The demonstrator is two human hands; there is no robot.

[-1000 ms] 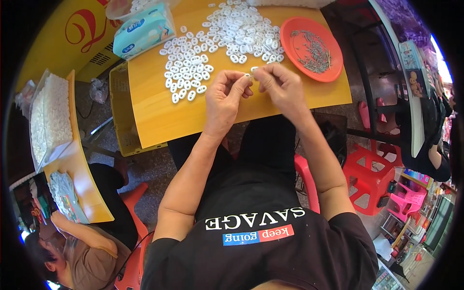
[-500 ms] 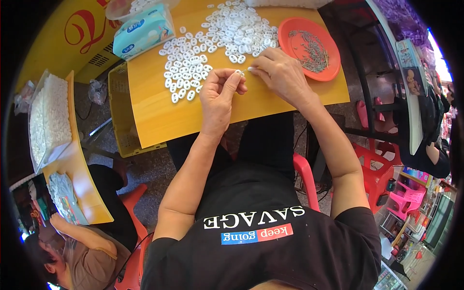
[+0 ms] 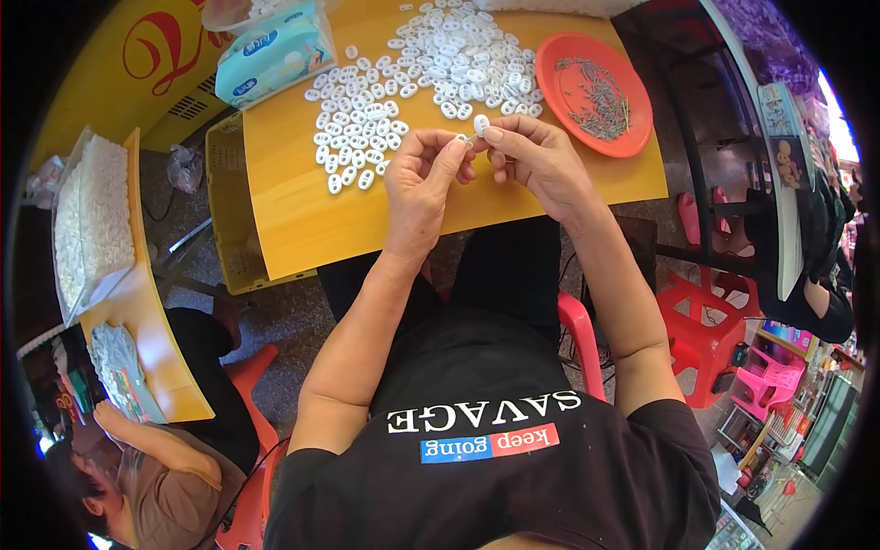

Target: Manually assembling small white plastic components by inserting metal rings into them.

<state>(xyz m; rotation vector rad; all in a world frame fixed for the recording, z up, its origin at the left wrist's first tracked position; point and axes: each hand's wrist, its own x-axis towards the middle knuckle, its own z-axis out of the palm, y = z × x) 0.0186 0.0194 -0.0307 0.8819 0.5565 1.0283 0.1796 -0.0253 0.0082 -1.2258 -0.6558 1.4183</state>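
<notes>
**Hands brought back together over a single white piece**

Half a second ago my right hand [image 3: 541, 160] lay out toward the heap of white pieces [image 3: 458, 55], fingers spread over it, while my left hand [image 3: 417, 183] waited at the table edge. Now the right hand has drawn back, and both hands meet above the near edge of the yellow table [image 3: 293, 211]. Between them sits one small white oval piece [image 3: 480, 125], pinched at my fingertips: the right thumb and forefinger are closed on it, and the left thumb and forefinger are closed just beside it, on what looks like a thin pin, too small to tell for certain. The other fingers of both hands are curled loosely.

I judge that the reach was a pick-up, and that a fresh piece is now in hand for working, much as the hands stood a second ago.

The loose white pieces lie in two spreads, the heap at the far edge and a flatter scatter [image 3: 357, 124] to its left. The orange plate [image 3: 632, 124], holding small dark metal bits, stands to the right of my hands. A pale blue tissue pack [image 3: 270, 50] lies at the far left corner. Another person [image 3: 156, 477] sits at a second table [image 3: 147, 339] to my lower left.
</notes>
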